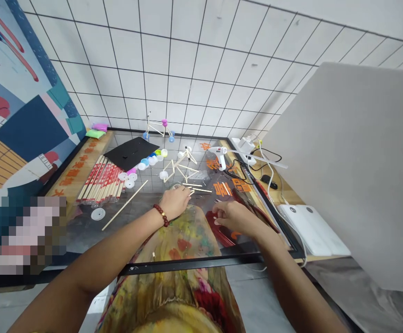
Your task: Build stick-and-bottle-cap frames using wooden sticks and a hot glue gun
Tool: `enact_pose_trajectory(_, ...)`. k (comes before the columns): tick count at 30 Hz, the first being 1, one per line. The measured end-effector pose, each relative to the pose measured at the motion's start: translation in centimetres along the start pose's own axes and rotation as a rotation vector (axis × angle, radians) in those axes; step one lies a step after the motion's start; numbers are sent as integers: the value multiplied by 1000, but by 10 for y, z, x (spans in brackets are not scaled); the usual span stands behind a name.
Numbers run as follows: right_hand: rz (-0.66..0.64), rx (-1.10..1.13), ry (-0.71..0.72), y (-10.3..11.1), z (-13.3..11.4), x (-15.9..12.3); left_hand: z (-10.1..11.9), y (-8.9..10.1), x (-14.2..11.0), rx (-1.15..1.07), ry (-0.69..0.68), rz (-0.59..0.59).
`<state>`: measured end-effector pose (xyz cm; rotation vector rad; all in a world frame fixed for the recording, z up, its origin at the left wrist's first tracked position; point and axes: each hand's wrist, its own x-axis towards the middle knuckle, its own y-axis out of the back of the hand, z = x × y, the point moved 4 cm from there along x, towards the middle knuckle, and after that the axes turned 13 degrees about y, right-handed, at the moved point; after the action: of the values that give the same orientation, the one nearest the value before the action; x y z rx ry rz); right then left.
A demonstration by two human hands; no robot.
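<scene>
My left hand (175, 202), with a red bead bracelet on the wrist, rests on the glass table (83, 231), fingers curled over short wooden sticks (196, 187); what it grips is hidden. My right hand (232, 217) lies to its right, fingers pinched together near a thin stick. Just beyond the hands stands a frame of sticks and white discs (180, 166).
Wrapped chopsticks (100, 180) lie at the left beside a long stick (125, 205) and white discs (98, 213). A black sheet (130, 151), coloured caps, a glue gun (219, 155), cables, a second stick model (160, 127) and a white device (312, 226) surround them.
</scene>
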<state>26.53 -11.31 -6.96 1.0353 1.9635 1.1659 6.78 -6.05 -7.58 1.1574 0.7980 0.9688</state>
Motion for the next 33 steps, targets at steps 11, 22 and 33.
enact_pose_trajectory(11,-91,-260,69,15,-18,6,-1,0,-1,-13,-11,-6)
enact_pose_trajectory(22,-365,595,65,51,-40,-19,1,-1,-2,-46,-4,-24)
enact_pose_trajectory(33,506,447,264,-16,-12,74,-64,76,-32,260,465,-60)
